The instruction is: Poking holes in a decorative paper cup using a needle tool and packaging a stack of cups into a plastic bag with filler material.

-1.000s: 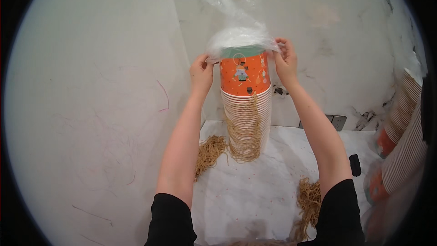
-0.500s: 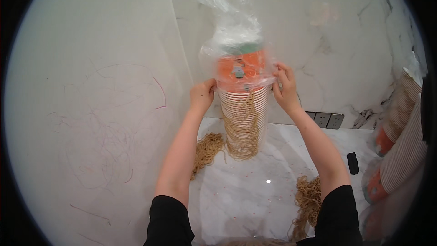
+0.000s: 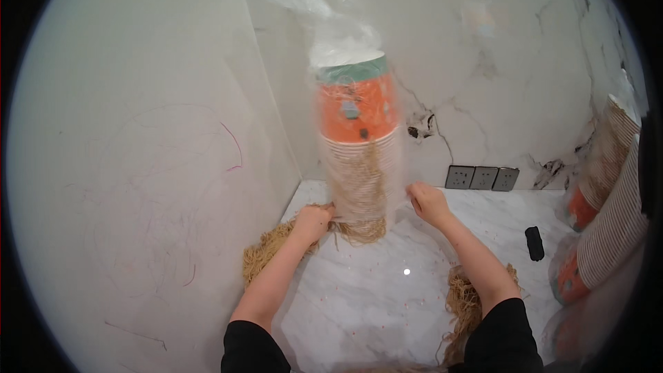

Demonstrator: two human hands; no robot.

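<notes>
A tall stack of nested paper buckets (image 3: pixel 356 107) stands upside down on the marble surface. The top one shows orange with a green band, and pale rims line the stack below. Tan cord handles (image 3: pixel 369 193) hang down its front. A clear plastic bag (image 3: pixel 338 31) covers the stack, its loose end rising above the top. At the lower left side my left hand (image 3: pixel 314 223) is closed on the bag's edge, beside a heap of tan cord (image 3: pixel 269 249). My right hand (image 3: pixel 428 204) is closed on the bag at the lower right side.
Another heap of tan cord (image 3: pixel 466 304) lies by my right forearm. Farther right are a small black object (image 3: pixel 534 243) and more bagged bucket stacks (image 3: pixel 608 235). Wall sockets (image 3: pixel 482 177) sit behind; a scribbled pale wall (image 3: pixel 152 193) rises on the left.
Both hands have moved down from the orange top bucket to near the base of the stack, drawing the plastic bag down over the rims and cord.
</notes>
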